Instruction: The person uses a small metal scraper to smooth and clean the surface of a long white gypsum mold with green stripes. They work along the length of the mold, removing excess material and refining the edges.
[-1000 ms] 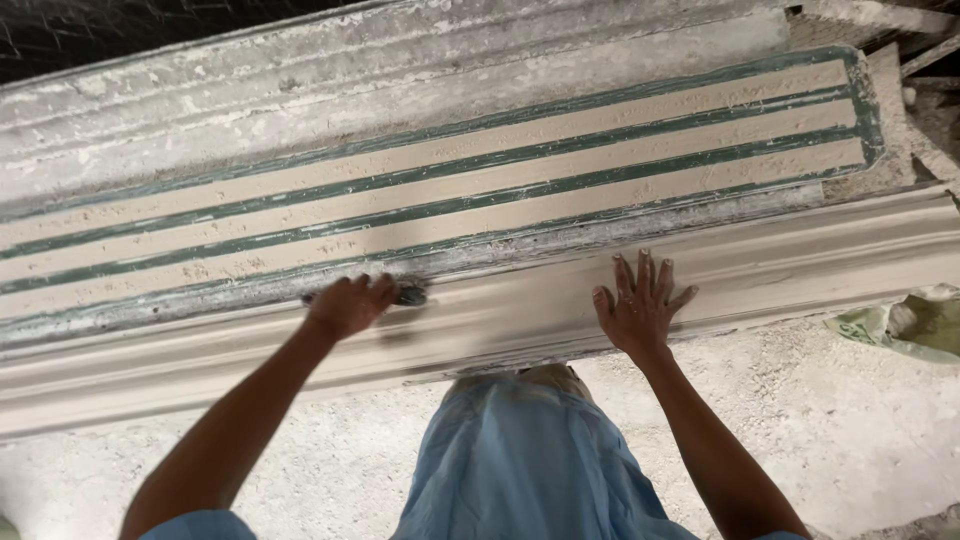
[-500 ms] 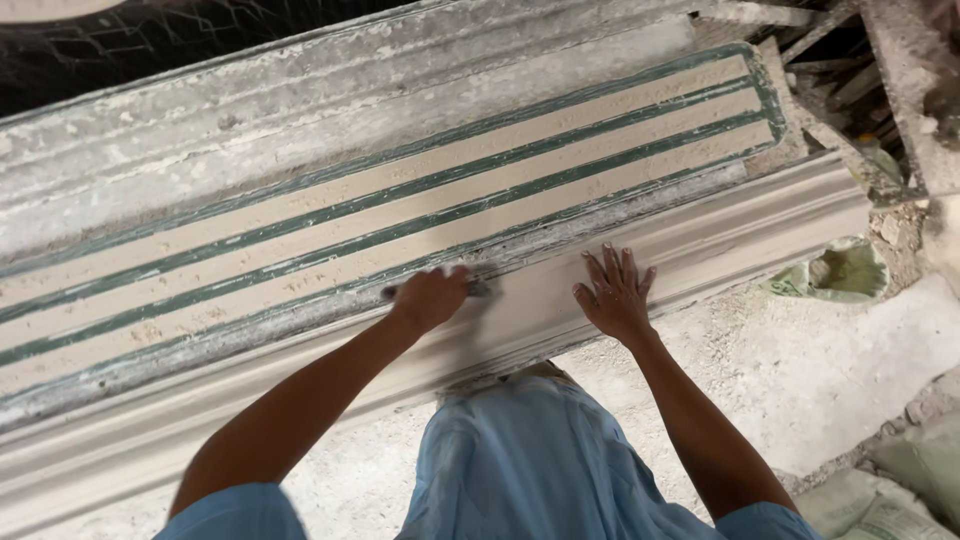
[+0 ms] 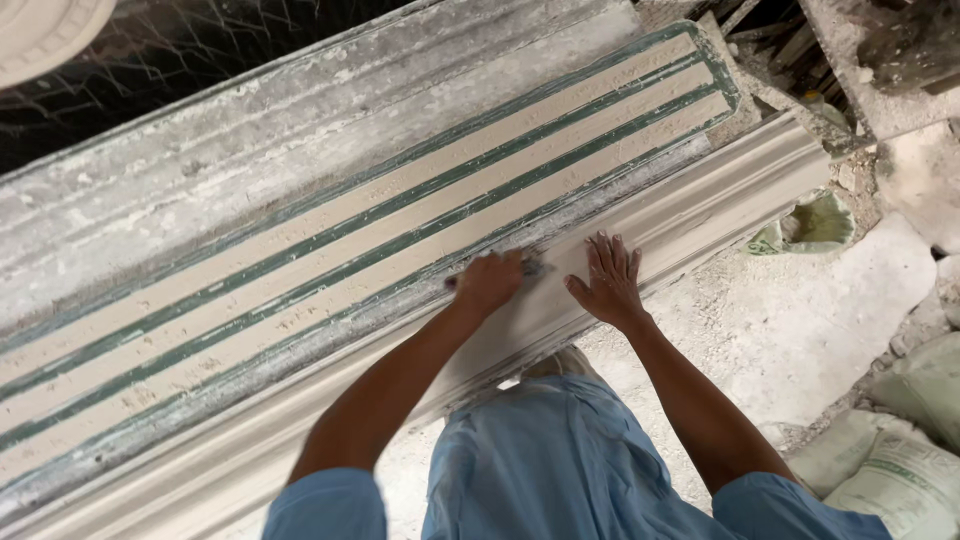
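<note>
Head view, looking down. Left hand [image 3: 490, 283] is curled closed around a small dark tool [image 3: 535, 267], only partly visible, its tip pressed where the green-striped mould bed [image 3: 400, 230] meets the pale plaster cornice moulding [image 3: 700, 205]; a closed grip of this kind suits scraping along that seam. Right hand [image 3: 607, 282] lies flat with fingers [image 3: 610, 250] spread wide, holding nothing, palm down on the moulding just beside the left, apparently steadying it. The moulding rests along the near edge of the bed, its long axis running from lower left to upper right, end toward the rubble and sacks [image 3: 900, 470] on the dusty floor [image 3: 800, 330].
</note>
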